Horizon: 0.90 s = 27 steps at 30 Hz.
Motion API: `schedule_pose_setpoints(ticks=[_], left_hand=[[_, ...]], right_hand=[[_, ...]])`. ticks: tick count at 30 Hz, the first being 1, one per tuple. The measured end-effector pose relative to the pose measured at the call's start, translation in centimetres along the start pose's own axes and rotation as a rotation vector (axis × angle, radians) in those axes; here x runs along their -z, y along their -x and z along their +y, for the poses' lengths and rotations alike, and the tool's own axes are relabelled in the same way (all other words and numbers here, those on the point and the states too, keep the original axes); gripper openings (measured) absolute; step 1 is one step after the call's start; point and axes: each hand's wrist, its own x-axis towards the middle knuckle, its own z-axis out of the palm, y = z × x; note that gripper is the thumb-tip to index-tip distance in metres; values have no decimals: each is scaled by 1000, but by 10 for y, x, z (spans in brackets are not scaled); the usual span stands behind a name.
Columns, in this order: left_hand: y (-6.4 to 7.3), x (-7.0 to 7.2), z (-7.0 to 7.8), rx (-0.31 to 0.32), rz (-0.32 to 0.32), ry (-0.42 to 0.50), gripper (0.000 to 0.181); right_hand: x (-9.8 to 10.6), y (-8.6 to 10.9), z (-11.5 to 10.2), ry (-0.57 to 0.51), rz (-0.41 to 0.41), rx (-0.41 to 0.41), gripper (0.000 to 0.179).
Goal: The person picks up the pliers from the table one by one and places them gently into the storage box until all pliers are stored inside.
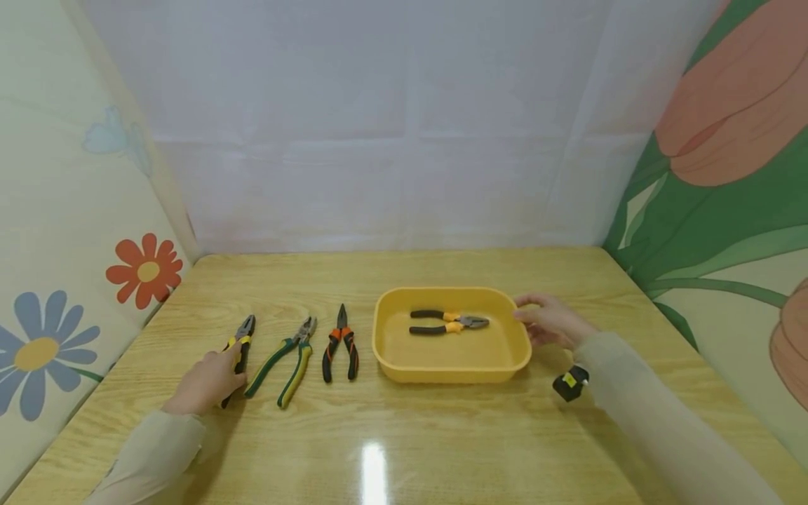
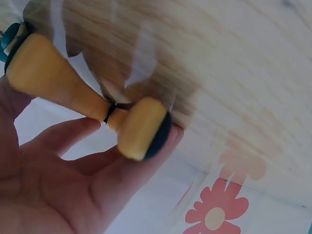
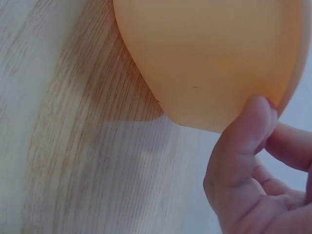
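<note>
Well apart over the tabletop (image 1: 303, 459), the two hands are both occupied. At the far left, the left hand (image 1: 207, 382) grips the black-yellow pliers (image 1: 243, 356) by the handles, their head pointing away from the person; the left wrist view shows a thick yellow handle among the fingers, partly blurred. The right hand (image 1: 549, 322) pinches the right end of the tray (image 1: 391, 344), thumb on the outer wall and fingers at the rim.

Between the left hand and the tray lie two more tools: first the green pliers (image 1: 303, 335), handles spread towards the person, then the orange pliers (image 1: 341, 331), slim nose pointing away, just beside the tray. Inside the tray, a fourth pair, the tray pliers (image 1: 466, 322), lies crosswise with its head to the right.

A small black block (image 1: 569, 384) with a yellow patch sits beside the right sleeve (image 1: 656, 414), which covers part of it. Behind everything hangs a creased white cloth (image 1: 391, 140). A red flower (image 1: 148, 272) decorates the left side, a large pink tulip (image 1: 745, 105) the right.
</note>
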Motion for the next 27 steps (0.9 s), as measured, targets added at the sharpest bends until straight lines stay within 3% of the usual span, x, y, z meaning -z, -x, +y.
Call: schedule_pose_setpoints(ticks=[9, 27], left_hand=[[2, 2, 6, 21, 85, -23, 56], [0, 2, -3, 15, 108, -28, 48]], right_hand=[[1, -1, 2, -2, 5, -2, 43], [0, 0, 1, 8, -1, 10, 45]])
